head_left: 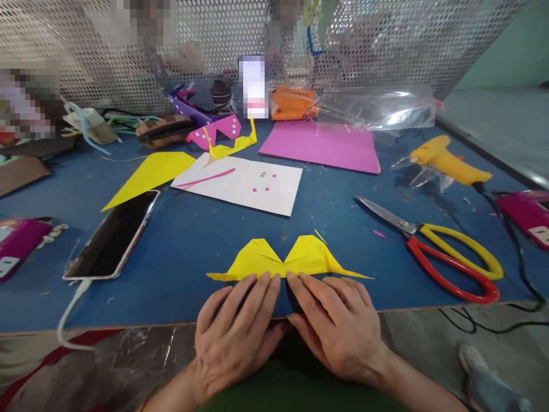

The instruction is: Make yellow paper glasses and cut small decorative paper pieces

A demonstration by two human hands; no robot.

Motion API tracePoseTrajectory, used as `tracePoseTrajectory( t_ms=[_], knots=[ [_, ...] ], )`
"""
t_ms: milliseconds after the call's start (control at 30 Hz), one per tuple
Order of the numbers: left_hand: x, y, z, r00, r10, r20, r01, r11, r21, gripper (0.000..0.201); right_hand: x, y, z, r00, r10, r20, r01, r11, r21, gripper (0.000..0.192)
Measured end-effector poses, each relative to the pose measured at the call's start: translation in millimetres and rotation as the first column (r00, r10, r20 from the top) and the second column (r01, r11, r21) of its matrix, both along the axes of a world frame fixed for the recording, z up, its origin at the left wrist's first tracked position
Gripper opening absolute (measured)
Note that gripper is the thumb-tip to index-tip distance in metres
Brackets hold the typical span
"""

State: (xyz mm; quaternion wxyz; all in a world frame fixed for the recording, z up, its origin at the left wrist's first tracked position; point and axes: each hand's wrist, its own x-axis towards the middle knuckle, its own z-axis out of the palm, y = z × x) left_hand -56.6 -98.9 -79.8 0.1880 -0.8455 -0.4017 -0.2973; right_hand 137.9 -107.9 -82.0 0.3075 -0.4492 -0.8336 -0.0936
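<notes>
In the head view, a yellow paper glasses shape (pixel 281 260) lies near the table's front edge, with two rounded peaks and a thin strip at each end. My left hand (pixel 240 323) rests its outstretched fingertips on the lower edge, left of the middle. On the right half of that edge lie the fingers of my right hand (pixel 334 323), also stretched out. The thumbs are partly hidden below the table edge. To the right are scissors (pixel 409 228) with one red and one yellow handle, blades parted. Behind the yellow shape is a white sheet (pixel 240 186) carrying pink bits.
A phone (pixel 114 237) with a white cable lies left, beside yellow paper (pixel 154 171). Pink glasses (pixel 217 130) and yellow paper glasses (pixel 234 147) stand behind. Pink sheets (pixel 321 149) lie further right. A yellow glue gun (pixel 452 163) trails its cord. Metal mesh (pixel 214 54) rises behind.
</notes>
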Motion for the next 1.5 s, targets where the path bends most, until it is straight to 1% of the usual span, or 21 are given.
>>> tracePoseTrajectory(
  t_ms=[267, 333, 433, 533, 633, 800, 1000, 1100, 1200, 1267, 1400, 1500],
  knots=[
    [-1, -3, -6.1, 1.0, 0.019, -0.015, -0.02, 0.999, -0.034, 0.036, -1, 1, 2.5, 0.999, 0.035, 0.01, -0.035, 0.999, -0.018, 0.035],
    [-1, -4, -6.8, 1.0, 0.026, -0.016, -0.027, 0.998, -0.051, 0.036, 0, 0, 1.6, 1.0, 0.023, 0.003, -0.023, 1.0, -0.011, 0.034],
    [0, -5, -7.3, 0.999, 0.032, -0.014, -0.032, 0.998, -0.047, 0.037, 4, -5, -0.6, 0.999, -0.033, 0.006, 0.033, 0.999, 0.002, 0.035],
    [1, -5, -7.5, 0.999, 0.039, -0.006, -0.039, 0.999, -0.036, 0.039, 11, -9, -1.8, 0.993, -0.117, 0.017, 0.117, 0.992, 0.041, 0.035],
    [1, -5, -7.4, 0.999, 0.042, -0.008, -0.043, 0.998, -0.038, 0.038, 15, -12, -2.0, 0.985, -0.173, 0.022, 0.171, 0.982, 0.079, 0.034],
    [1, -2, -6.2, 0.999, 0.028, -0.03, -0.028, 1.0, -0.001, 0.039, 15, -13, -4.4, 0.983, -0.182, 0.004, 0.181, 0.98, 0.083, 0.036],
    [2, -1, -4.3, 0.999, 0.026, 0.032, -0.026, 1.0, 0.01, 0.037, 16, -10, -7.7, 0.986, -0.163, -0.029, 0.164, 0.985, 0.043, 0.036],
    [-3, -5, -4.7, 0.997, 0.024, 0.074, -0.029, 0.997, 0.065, 0.034, 16, -10, -8.9, 0.985, -0.165, -0.048, 0.168, 0.984, 0.062, 0.035],
    [-12, -9, -5.1, 0.995, 0.053, 0.088, -0.064, 0.99, 0.125, 0.032, 15, -11, -9.5, 0.984, -0.166, -0.065, 0.172, 0.982, 0.085, 0.034],
    [-19, -10, -5.1, 0.995, 0.078, 0.06, -0.086, 0.985, 0.149, 0.037, 16, -11, -9.3, 0.985, -0.158, -0.071, 0.165, 0.982, 0.092, 0.033],
    [-28, -9, -5.8, 0.994, 0.103, -0.033, -0.098, 0.986, 0.133, 0.052, 17, -9, -8.3, 0.99, -0.133, -0.045, 0.136, 0.986, 0.096, 0.034],
    [-29, -6, -7.6, 0.994, 0.111, -0.023, -0.107, 0.985, 0.134, 0.056, 19, -8, -8.1, 0.991, -0.133, -0.033, 0.136, 0.986, 0.102, 0.033]
  ],
)
